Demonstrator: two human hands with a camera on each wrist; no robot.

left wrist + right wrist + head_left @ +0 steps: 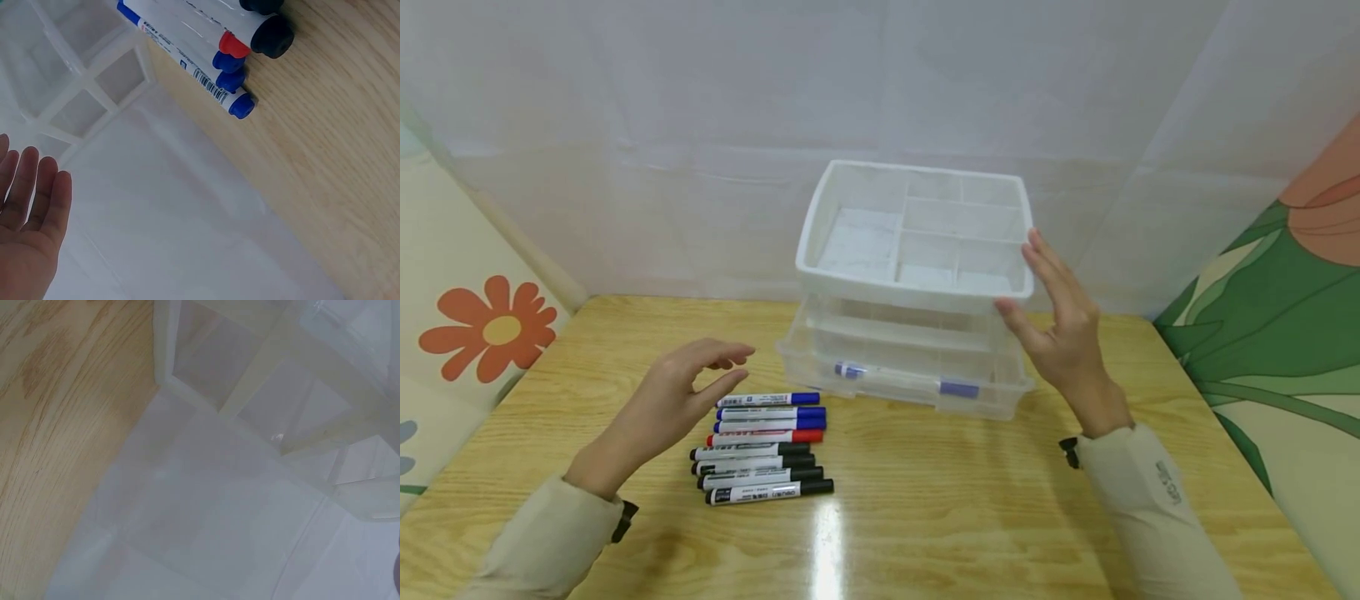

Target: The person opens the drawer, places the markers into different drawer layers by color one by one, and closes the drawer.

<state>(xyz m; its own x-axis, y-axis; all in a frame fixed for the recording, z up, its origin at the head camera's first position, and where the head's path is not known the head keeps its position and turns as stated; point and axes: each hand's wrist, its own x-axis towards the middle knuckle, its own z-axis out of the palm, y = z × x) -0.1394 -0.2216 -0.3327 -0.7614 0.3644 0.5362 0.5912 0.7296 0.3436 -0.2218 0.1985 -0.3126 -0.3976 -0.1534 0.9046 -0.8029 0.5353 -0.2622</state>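
A clear plastic storage box stands at the back, its divided top tray over a lower drawer that juts out at the front. Inside the drawer lies a blue-capped marker. My right hand is at the tray's right side, fingers extended along the rim and thumb by the front corner; the right wrist view catches only a sliver of it. Over the far end of a row of markers hovers my left hand, fingers loosely bent and holding nothing. Nearest it is a blue marker.
The row continues toward me with more blue markers, a red marker and several black markers on the wooden table. White cloth hangs behind the box, and flower-patterned panels flank the table.
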